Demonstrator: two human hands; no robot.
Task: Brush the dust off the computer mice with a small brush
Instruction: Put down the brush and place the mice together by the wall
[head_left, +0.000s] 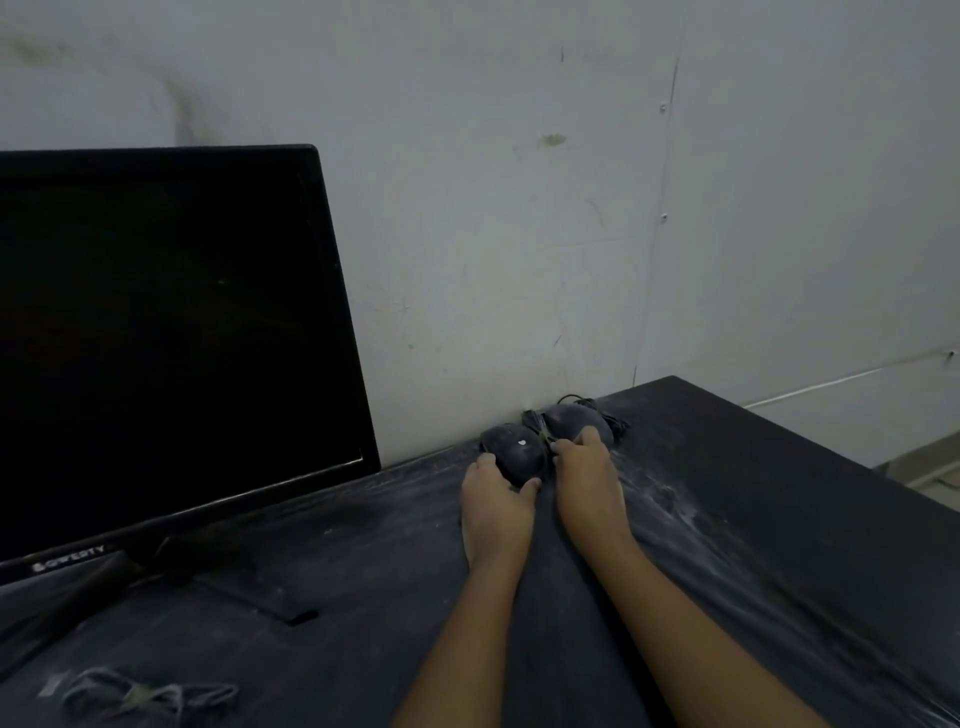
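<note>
Two dusty computer mice sit side by side at the far edge of the black table (753, 519), against the wall (519, 234). Head view: both forearms reach straight forward. The left hand (496, 499) grips the left mouse (511, 457), fingers curled on its left flank and thumb on its near right edge. The right hand (587, 478) pinches the near edge of the right mouse (576, 421) between thumb and curled fingers. A dark monitor (182, 338) stands to the left. A tied cable bundle (145, 693) lies on the near left.
</note>
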